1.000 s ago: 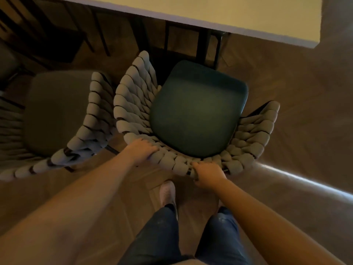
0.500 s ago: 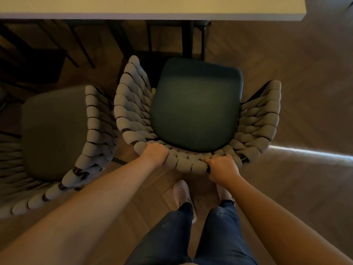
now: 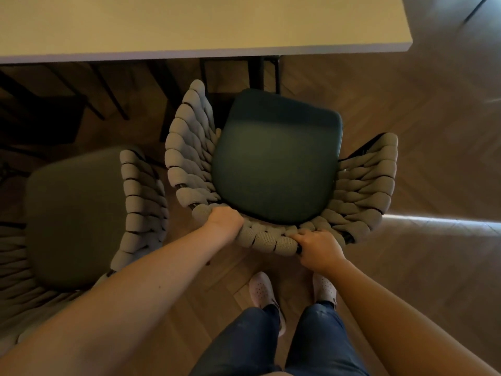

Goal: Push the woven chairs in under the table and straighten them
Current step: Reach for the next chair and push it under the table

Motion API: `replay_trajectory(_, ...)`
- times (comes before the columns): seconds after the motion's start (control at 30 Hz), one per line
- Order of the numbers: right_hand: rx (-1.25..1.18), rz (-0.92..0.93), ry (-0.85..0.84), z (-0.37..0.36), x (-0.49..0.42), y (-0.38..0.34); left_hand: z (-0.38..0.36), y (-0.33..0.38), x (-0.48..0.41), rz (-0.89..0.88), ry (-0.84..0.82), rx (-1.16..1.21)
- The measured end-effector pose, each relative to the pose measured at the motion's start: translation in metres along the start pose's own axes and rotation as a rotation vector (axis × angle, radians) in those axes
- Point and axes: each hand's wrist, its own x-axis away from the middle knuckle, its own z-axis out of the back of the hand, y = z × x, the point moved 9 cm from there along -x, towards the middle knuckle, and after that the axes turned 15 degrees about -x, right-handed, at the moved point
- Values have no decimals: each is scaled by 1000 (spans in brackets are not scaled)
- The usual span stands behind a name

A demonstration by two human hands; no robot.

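The left hand (image 3: 226, 222) is closed over the woven rim at the back of the woven chair (image 3: 276, 164), near its left corner, and the right hand (image 3: 318, 246) is clamped on the same rim further to the right, fingers curled over the top. The chair is thus held at its backrest by both hands, with the person's shoes (image 3: 261, 290) planted on the floor (image 3: 433, 280) just behind it.

The chair is judged to be only partly dealt with. Its dark seat cushion (image 3: 276, 158) lies wholly in the open; the front edge of the cushion is seen short of the desk (image 3: 189, 25), whose near edge runs across above it, and the black desk leg (image 3: 256, 74) stands just beyond the seat's front. The seat also appears slightly turned against the desk edge, so both pushing in and squaring seem to remain.

A second woven chair (image 3: 78, 218) stands to the left, just beside the first, its woven side close to the other's. It too sits clear of the desk and is angled, and it is touched by neither hand. By this showing, neither of the two chairs in view has been finished.
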Motion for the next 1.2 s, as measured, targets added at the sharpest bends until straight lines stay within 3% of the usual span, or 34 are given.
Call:
replay_trajectory(0.57, 226, 79, -136, 50, -84, -1, 6, -54, -36, 99, 64, 75)
replay_trajectory(1.2, 229, 145, -183, 88, -188, -9, 4, -140, -87, 262, 90, 286)
